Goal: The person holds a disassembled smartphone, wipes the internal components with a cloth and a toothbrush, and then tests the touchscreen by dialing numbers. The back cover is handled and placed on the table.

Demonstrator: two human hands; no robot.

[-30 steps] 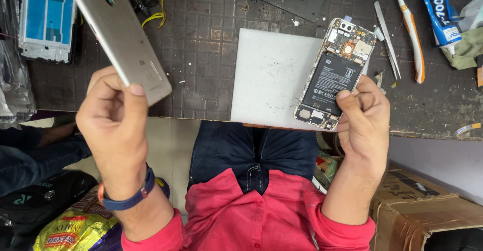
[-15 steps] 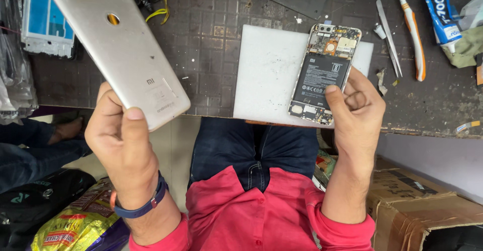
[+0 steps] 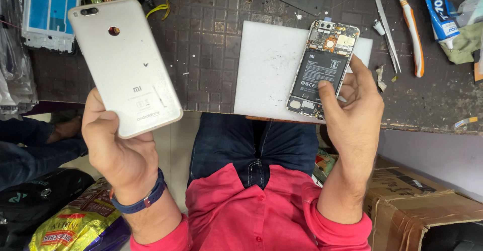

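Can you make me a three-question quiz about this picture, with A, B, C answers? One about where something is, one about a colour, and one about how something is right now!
1. Where does the toothbrush lie?
A. on the dark mat, right of the tweezers
B. on the white board
C. in the cardboard box

2. What colour is the band on the left wrist?
A. red
B. dark blue
C. yellow

3. How is the phone in the right hand?
A. closed and whole
B. wrapped in plastic
C. open, with battery and circuit board showing

Answers:
1. A, it lies on the mat, just beyond the tweezers.
2. B, the strap shows dark blue above the red sleeve.
3. C, its back cover is off, held up in the grip of the left hand.
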